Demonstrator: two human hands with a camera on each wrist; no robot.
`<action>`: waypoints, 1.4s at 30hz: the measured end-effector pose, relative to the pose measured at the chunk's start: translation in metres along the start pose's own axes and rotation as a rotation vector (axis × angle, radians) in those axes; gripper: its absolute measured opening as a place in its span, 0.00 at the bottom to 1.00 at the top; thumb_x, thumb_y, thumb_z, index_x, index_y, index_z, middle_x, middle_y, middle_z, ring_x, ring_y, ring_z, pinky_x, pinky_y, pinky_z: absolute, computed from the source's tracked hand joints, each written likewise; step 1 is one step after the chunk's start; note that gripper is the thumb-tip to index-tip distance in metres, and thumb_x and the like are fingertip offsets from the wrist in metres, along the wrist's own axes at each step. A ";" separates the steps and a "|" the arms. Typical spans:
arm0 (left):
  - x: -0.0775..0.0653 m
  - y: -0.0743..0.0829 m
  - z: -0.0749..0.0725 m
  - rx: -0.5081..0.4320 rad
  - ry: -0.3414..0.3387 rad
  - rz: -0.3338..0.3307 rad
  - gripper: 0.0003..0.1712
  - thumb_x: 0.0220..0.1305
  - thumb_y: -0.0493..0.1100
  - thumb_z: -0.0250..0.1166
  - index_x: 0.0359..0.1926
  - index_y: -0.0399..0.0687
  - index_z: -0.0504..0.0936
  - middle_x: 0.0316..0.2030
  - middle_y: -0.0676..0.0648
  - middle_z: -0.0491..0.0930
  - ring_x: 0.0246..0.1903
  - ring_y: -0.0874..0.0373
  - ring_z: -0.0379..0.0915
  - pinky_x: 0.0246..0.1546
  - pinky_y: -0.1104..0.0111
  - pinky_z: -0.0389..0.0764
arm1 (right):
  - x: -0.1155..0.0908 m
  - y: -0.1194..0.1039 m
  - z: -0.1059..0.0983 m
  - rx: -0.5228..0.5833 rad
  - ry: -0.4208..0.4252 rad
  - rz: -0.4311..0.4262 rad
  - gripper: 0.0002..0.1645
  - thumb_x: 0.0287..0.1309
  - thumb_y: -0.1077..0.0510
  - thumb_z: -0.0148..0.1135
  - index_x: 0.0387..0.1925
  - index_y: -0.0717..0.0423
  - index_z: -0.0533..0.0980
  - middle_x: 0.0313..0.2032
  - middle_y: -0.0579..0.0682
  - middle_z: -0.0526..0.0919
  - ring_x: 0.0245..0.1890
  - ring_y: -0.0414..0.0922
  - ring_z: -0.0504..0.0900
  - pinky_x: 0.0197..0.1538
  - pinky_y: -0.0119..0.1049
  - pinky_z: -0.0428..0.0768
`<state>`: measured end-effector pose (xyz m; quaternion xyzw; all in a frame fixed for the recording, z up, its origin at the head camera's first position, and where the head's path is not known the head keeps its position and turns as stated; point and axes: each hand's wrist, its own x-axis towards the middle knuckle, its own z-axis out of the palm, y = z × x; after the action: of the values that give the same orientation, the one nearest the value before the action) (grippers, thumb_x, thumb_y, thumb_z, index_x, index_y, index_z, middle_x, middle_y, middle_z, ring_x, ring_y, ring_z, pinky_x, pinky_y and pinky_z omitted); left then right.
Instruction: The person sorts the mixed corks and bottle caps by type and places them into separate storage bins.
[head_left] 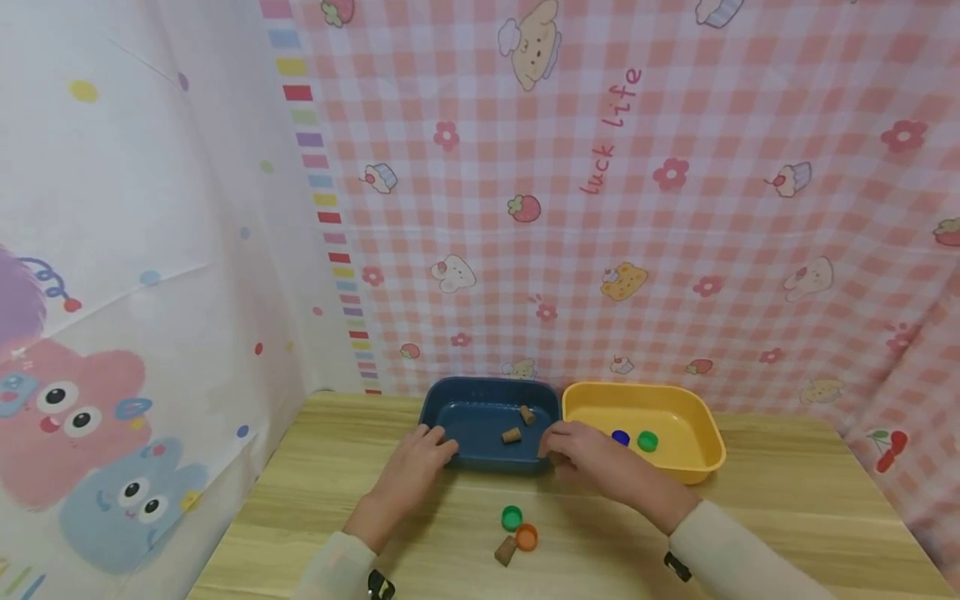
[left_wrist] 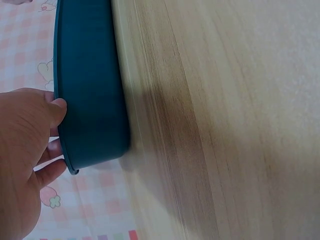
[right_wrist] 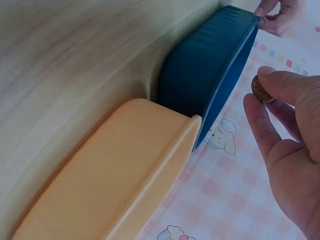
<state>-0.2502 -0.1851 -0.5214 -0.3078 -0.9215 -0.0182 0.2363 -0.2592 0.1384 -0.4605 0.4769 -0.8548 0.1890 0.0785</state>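
A dark blue basin (head_left: 491, 462) stands at the back of the table with two corks inside, one cork (head_left: 512, 436) nearer the front. With thumb and fingers on either side of its rim, my left hand (head_left: 411, 467) grips the basin's left front corner. My right hand (head_left: 596, 462) is above the basin's right end and pinches a cork (right_wrist: 261, 89) between thumb and fingers; the head view hides this cork. In front of the basin lie a green cap (head_left: 512, 518), an orange cap (head_left: 527, 537) and another cork (head_left: 506, 550), close together.
A yellow basin (head_left: 708, 442) adjoins the blue one on the right. It holds a blue cap (head_left: 620, 437) and a green cap (head_left: 648, 442), partly behind my right forearm. A pink checked cloth (head_left: 570, 333) hangs right behind the wooden table (head_left: 315, 492).
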 end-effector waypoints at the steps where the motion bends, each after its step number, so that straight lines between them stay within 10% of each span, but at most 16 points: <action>1: 0.000 0.000 0.000 0.002 -0.001 -0.001 0.11 0.61 0.32 0.72 0.42 0.51 0.87 0.35 0.50 0.80 0.33 0.55 0.67 0.38 0.63 0.75 | 0.002 0.001 0.000 -0.002 0.008 -0.010 0.13 0.55 0.73 0.71 0.40 0.56 0.84 0.42 0.49 0.85 0.41 0.42 0.83 0.44 0.30 0.83; 12: 0.000 -0.001 0.000 -0.004 -0.012 -0.008 0.12 0.62 0.31 0.72 0.43 0.51 0.88 0.35 0.50 0.80 0.33 0.55 0.67 0.38 0.63 0.75 | 0.019 0.010 -0.016 -0.027 -0.110 0.164 0.15 0.60 0.67 0.71 0.47 0.52 0.84 0.48 0.48 0.84 0.46 0.44 0.84 0.47 0.34 0.84; 42: 0.001 0.002 -0.002 -0.007 0.016 -0.014 0.09 0.61 0.32 0.73 0.38 0.50 0.87 0.32 0.50 0.78 0.32 0.54 0.68 0.34 0.62 0.75 | 0.058 0.036 -0.004 0.000 -0.199 0.214 0.12 0.59 0.67 0.72 0.45 0.55 0.84 0.33 0.43 0.79 0.34 0.38 0.72 0.43 0.33 0.79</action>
<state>-0.2495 -0.1833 -0.5195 -0.3019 -0.9216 -0.0257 0.2424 -0.3203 0.1113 -0.4475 0.3994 -0.9043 0.1481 -0.0275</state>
